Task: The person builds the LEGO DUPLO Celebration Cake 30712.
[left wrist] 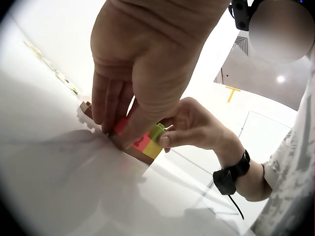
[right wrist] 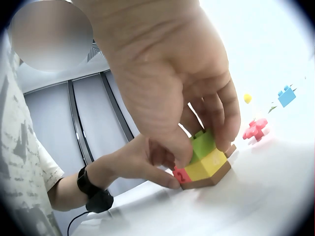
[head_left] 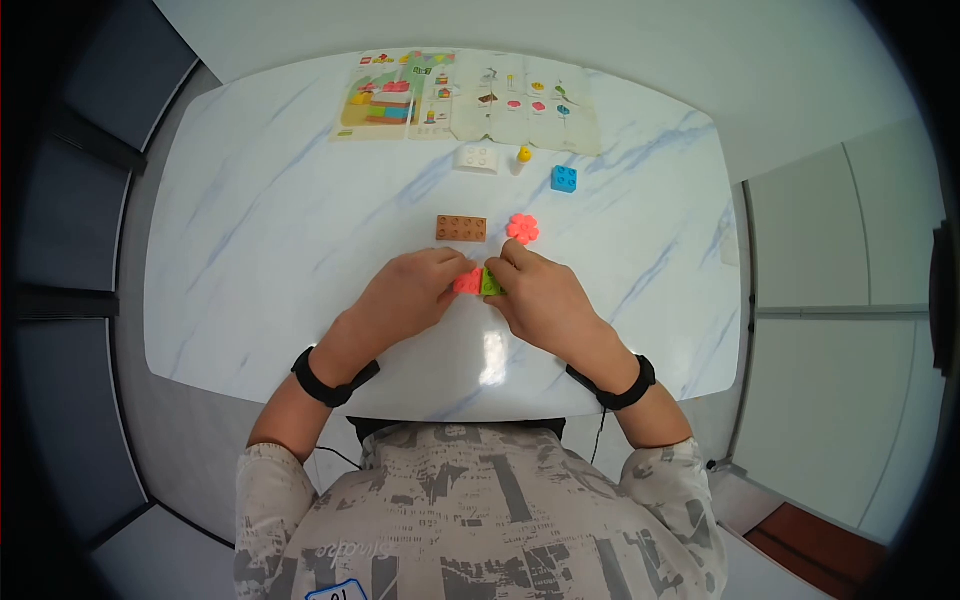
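Note:
A small stack stands on the table between the two hands. It has a brown base [right wrist: 209,180], a yellow brick [right wrist: 206,166] and a red brick [left wrist: 141,143] marked 2 side by side on that, and a green brick [right wrist: 203,146] over the yellow one. The left hand [head_left: 405,290] holds the red end of the stack, thumb on its near side in the left wrist view. From the other side the right hand [head_left: 548,298] pinches the green brick between thumb and fingers. In the head view the hands partly hide the stack.
Beyond the hands lie a brown brick [head_left: 461,228] and a coral flower piece [head_left: 523,228]. Farther back are a white brick [head_left: 477,160], a yellow-topped candle piece [head_left: 522,162] and a blue brick [head_left: 564,179]. Printed instruction sheets [head_left: 425,100] lie along the table's far edge.

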`<state>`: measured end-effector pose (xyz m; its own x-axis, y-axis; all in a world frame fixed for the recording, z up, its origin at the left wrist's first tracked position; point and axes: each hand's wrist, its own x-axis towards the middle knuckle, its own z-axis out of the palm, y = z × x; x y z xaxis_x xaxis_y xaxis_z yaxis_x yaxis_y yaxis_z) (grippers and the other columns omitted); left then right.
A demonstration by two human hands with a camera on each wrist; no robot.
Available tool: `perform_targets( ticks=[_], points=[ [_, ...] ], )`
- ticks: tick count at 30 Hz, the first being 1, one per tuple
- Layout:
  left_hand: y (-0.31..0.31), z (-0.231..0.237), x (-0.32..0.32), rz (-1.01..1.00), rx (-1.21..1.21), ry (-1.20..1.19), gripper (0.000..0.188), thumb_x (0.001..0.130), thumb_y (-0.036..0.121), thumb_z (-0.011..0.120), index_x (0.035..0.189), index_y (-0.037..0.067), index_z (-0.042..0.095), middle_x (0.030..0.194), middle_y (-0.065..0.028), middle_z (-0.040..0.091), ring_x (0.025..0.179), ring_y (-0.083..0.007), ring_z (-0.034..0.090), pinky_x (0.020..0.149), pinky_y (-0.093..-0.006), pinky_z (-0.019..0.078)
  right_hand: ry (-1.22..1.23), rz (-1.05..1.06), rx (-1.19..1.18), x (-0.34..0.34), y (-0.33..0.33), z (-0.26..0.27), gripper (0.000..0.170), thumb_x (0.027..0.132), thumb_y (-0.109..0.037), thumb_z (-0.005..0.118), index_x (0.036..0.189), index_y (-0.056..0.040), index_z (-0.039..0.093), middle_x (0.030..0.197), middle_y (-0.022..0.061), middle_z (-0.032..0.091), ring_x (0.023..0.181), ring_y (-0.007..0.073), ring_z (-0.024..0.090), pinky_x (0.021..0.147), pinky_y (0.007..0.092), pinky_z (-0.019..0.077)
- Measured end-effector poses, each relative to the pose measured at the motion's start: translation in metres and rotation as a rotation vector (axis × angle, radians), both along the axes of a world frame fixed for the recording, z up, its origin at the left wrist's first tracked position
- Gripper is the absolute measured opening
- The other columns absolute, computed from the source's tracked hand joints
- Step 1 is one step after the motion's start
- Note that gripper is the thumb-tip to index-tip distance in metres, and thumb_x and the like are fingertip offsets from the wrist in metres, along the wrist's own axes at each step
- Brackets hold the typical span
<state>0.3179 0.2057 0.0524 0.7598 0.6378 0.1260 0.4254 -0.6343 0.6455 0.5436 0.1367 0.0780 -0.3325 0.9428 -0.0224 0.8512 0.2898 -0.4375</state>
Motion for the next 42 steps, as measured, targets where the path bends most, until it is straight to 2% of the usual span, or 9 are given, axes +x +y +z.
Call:
perform_targets(
  ticks=[3,7,10,16,20,26,32,36,42],
  points=[
    [-0.001,-0.002,-0.002,0.005,0.016,0.023,0.038,0.088,0.002,0.079,0.125,0.004,0.074,0.117,-0.0146,0.076,0.104,-0.0364,0.074,0.091,-0.0430,0.0625,0.148,0.045,0.086,0.021,0.010,0.017,0.048,0.089,-0.018,0.085,0.129,-0.0020,0.066,0.117,0.0137,0.066,0.099,0.0371,0.071,0.081,0.0459,0.0597],
    [-0.004,0.000,-0.003,0.015,-0.022,0.024,0.038,0.089,0.003,0.080,0.126,0.004,0.074,0.119,-0.0140,0.076,0.106,-0.0354,0.074,0.093,-0.0430,0.0620,0.033,-0.291,0.299,0.070,0.064,0.020,0.050,0.090,-0.020,0.085,0.133,-0.0051,0.066,0.120,0.0133,0.069,0.106,0.0365,0.072,0.083,0.0456,0.0600],
    [-0.002,0.000,-0.002,0.011,-0.019,0.063,0.039,0.089,0.005,0.080,0.128,0.005,0.073,0.123,-0.0132,0.075,0.109,-0.0346,0.073,0.095,-0.0429,0.0616,-0.222,-0.318,0.214,0.100,0.088,-0.020,0.042,0.090,-0.017,0.085,0.127,-0.0042,0.069,0.118,0.0124,0.070,0.104,0.0351,0.072,0.082,0.0455,0.0599],
    [-0.009,0.018,-0.006,0.056,0.012,0.065,0.051,0.090,0.011,0.084,0.138,0.008,0.068,0.131,-0.0136,0.073,0.114,-0.0350,0.073,0.098,-0.0419,0.0610,-0.128,-0.358,0.211,0.084,0.072,-0.008,0.032,0.088,-0.017,0.085,0.114,-0.0031,0.073,0.107,0.0120,0.072,0.099,0.0352,0.072,0.080,0.0460,0.0593],
    [-0.006,0.037,-0.013,0.155,-0.002,-0.073,0.056,0.089,0.016,0.088,0.140,0.008,0.067,0.132,-0.0142,0.074,0.116,-0.0354,0.073,0.099,-0.0417,0.0607,0.167,-0.028,0.227,0.015,0.024,0.033,0.035,0.085,-0.017,0.086,0.114,-0.0042,0.072,0.107,0.0129,0.069,0.101,0.0353,0.070,0.080,0.0446,0.0587],
    [-0.008,0.011,-0.012,0.101,0.047,-0.129,0.046,0.087,0.015,0.089,0.130,0.007,0.073,0.122,-0.0132,0.078,0.106,-0.0343,0.076,0.092,-0.0405,0.0627,0.000,0.087,0.184,-0.016,0.015,-0.006,0.035,0.081,-0.012,0.089,0.109,-0.0011,0.072,0.103,0.0096,0.065,0.099,0.0299,0.066,0.084,0.0424,0.0582],
    [-0.008,0.003,-0.008,0.069,0.056,-0.136,0.035,0.087,0.013,0.088,0.119,0.005,0.077,0.118,-0.0129,0.078,0.100,-0.0328,0.077,0.086,-0.0397,0.0637,0.156,-0.039,0.148,-0.011,0.003,-0.004,0.041,0.081,-0.018,0.091,0.114,-0.0016,0.073,0.107,0.0092,0.066,0.109,0.0290,0.068,0.084,0.0429,0.0596],
    [-0.005,0.004,-0.009,0.038,0.095,-0.137,0.035,0.087,0.015,0.089,0.119,0.005,0.077,0.119,-0.0118,0.078,0.099,-0.0322,0.077,0.086,-0.0397,0.0638,0.131,-0.081,0.059,0.001,-0.005,-0.006,0.043,0.082,-0.017,0.090,0.119,-0.0031,0.073,0.110,0.0091,0.067,0.106,0.0303,0.070,0.082,0.0434,0.0603],
    [0.018,0.030,-0.010,0.071,0.103,-0.045,0.035,0.087,0.016,0.087,0.120,0.007,0.077,0.123,-0.0089,0.077,0.112,-0.0292,0.074,0.094,-0.0390,0.0619,0.184,-0.088,0.032,0.005,-0.004,-0.007,0.045,0.083,-0.015,0.090,0.123,-0.0029,0.073,0.110,0.0106,0.067,0.097,0.0336,0.071,0.081,0.0428,0.0599]
  ],
)
